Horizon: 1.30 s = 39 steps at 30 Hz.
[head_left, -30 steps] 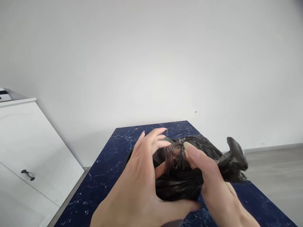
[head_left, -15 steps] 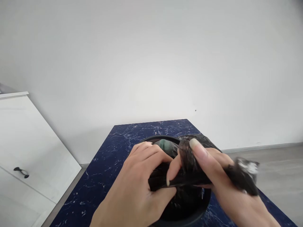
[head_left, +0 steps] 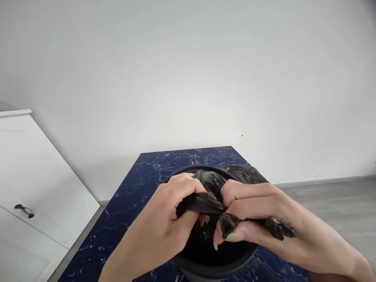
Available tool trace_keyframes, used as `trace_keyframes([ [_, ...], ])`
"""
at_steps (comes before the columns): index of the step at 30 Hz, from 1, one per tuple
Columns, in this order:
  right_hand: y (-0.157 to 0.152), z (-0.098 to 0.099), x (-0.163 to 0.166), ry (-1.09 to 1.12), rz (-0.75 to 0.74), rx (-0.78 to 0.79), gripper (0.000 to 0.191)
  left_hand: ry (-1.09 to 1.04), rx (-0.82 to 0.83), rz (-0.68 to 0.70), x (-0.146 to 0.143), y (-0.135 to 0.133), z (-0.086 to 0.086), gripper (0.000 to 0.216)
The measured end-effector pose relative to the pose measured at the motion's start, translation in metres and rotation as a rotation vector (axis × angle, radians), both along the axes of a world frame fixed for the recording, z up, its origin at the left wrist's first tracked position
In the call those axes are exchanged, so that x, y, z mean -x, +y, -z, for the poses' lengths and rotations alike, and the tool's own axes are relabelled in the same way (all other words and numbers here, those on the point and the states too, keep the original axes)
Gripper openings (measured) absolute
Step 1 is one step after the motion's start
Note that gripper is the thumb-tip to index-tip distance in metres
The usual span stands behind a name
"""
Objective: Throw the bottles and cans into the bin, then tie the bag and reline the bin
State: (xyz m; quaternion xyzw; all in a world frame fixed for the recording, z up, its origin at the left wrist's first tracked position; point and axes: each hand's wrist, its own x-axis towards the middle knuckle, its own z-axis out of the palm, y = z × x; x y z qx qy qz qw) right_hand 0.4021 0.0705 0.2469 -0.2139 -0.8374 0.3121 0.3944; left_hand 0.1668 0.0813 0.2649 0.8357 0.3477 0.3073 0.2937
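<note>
The left hand (head_left: 164, 213) and right hand (head_left: 268, 205) both grip bunched parts of the black bag (head_left: 205, 203) above the bin (head_left: 216, 270) on the desk (head_left: 117, 223). Hard pulling could tear the thin plastic; any knot seems hidden behind fingers.

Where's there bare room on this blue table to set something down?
The tabletop looks bare between its left edge and the left hand, and in a strip between the bin and the wall. It's crowded over the bin, where that hand and the right hand grip twisted black plastic, and behind the right hand, where more dark plastic shows.
</note>
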Motion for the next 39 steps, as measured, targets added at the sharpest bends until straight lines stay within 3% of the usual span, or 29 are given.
trace_keyframes([
  [3, 0.0, 0.001, 0.0, -0.01, 0.103, -0.136, 0.013, 0.01, 0.051, -0.051, 0.0, -0.002, 0.001, 0.022],
  [6, 0.0, 0.005, -0.001, 0.031, 0.208, -0.189, 0.012, 0.014, 0.047, -0.076, -0.001, -0.003, 0.002, 0.022],
  [13, 0.003, 0.004, 0.0, 0.013, 0.114, -0.338, 0.016, -0.007, 0.038, -0.1, -0.002, -0.002, 0.001, 0.024],
  [23, -0.007, -0.003, -0.006, -0.142, 0.114, -0.168, 0.049, 0.0, 0.032, -0.162, -0.004, -0.006, 0.001, 0.023],
  [30, -0.004, 0.0, -0.008, -0.264, 0.164, -0.229, 0.02, 0.02, 0.012, -0.187, -0.003, -0.006, 0.004, 0.024],
  [33, -0.003, 0.002, -0.006, -0.196, 0.232, -0.247, 0.012, 0.03, 0.004, -0.187, -0.003, -0.007, 0.002, 0.024],
  [36, -0.003, 0.005, -0.004, -0.142, 0.37, -0.262, 0.024, 0.043, -0.014, -0.196, -0.004, -0.008, 0.001, 0.025],
  [39, -0.001, 0.009, -0.003, -0.134, 0.503, -0.345, 0.02, 0.045, -0.053, -0.204, -0.006, -0.009, 0.0, 0.025],
])
